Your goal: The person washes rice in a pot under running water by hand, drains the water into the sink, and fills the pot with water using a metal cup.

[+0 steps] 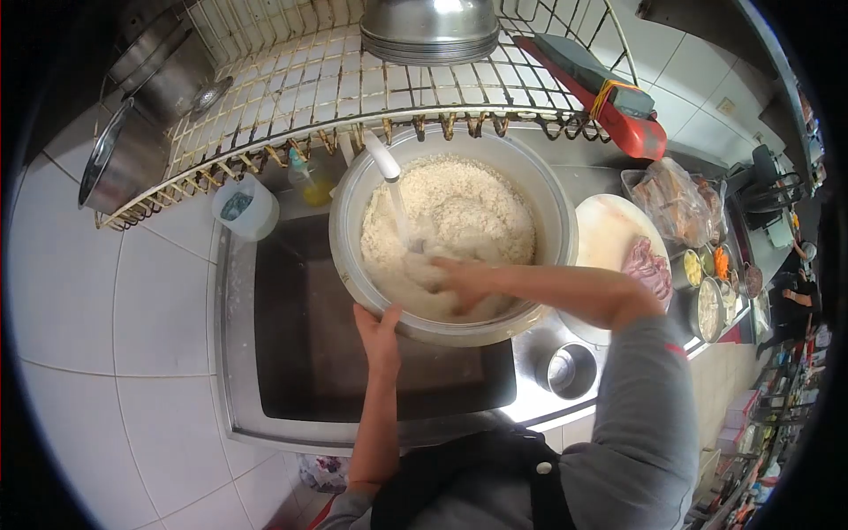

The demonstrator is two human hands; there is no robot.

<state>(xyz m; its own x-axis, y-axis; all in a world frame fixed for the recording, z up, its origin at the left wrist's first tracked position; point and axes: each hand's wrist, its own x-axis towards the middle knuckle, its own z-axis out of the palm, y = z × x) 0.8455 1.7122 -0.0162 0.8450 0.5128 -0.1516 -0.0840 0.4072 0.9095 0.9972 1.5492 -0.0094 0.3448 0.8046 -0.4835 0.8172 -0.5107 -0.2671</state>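
A large metal pot (343, 231) holds pale wet grains (459, 190) that look like rice, with cloudy water over the lower part. From a white tap (382, 157), a stream of water runs into it. My left hand (380, 337) grips the pot's near left side, its thumb near the rim. Inside the pot, my right hand (464, 283) is partly sunk in the cloudy water and grains, its fingers apart and their tips blurred or hidden. The pot stands partly over a dark sink (309, 353).
Above hangs a wire rack (291, 93) with stacked metal bowls (430, 31) and a red and grey tool (618, 106). Right of the pot lies a round board (609, 225) with raw meat (647, 268). A small metal cup (570, 369) stands by the sink.
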